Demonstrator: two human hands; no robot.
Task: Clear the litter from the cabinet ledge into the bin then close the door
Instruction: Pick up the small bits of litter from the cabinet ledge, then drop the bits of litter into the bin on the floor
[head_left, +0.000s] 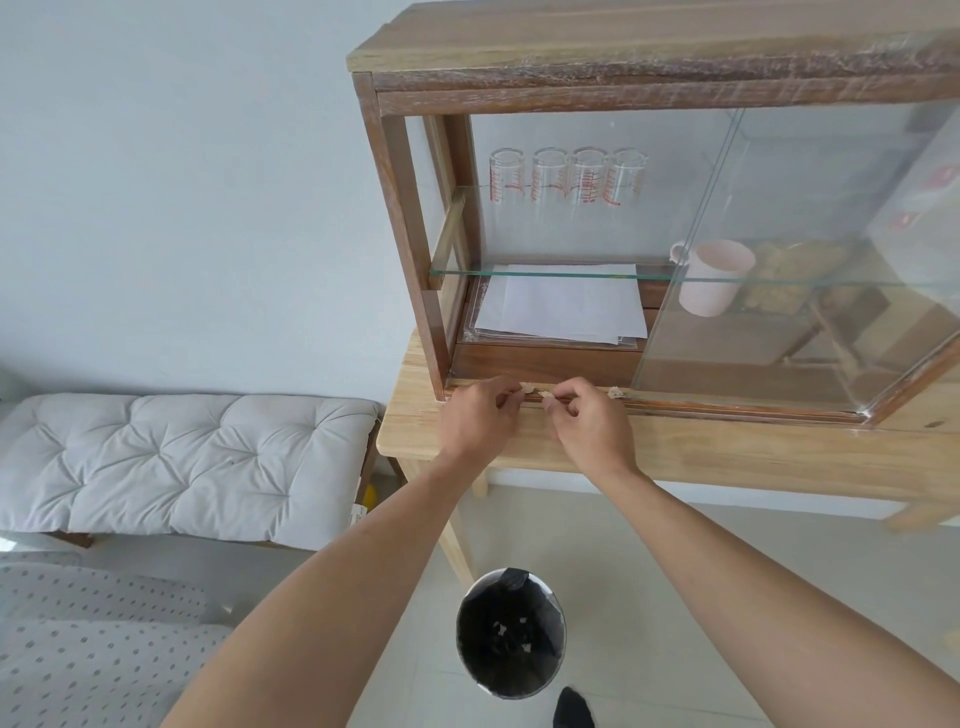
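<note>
At ledge (675, 402) — left hand (480, 421), right hand (589, 428) pinching litter scraps (546, 395).

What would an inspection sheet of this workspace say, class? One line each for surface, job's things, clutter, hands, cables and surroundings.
Surface: cabinet ledge on a pale wooden table.
Job's things: litter scraps at the fingertips, another scrap lying to their right; black-lined bin on the floor below, scraps inside; glass door slid open.
Clutter: papers, four glasses, pink mug inside the cabinet.
Hands: left hand and right hand each pinching a scrap at the ledge.
Cables: nothing seen.
Surroundings: cushioned bench, plain wall, tiled floor.
</note>
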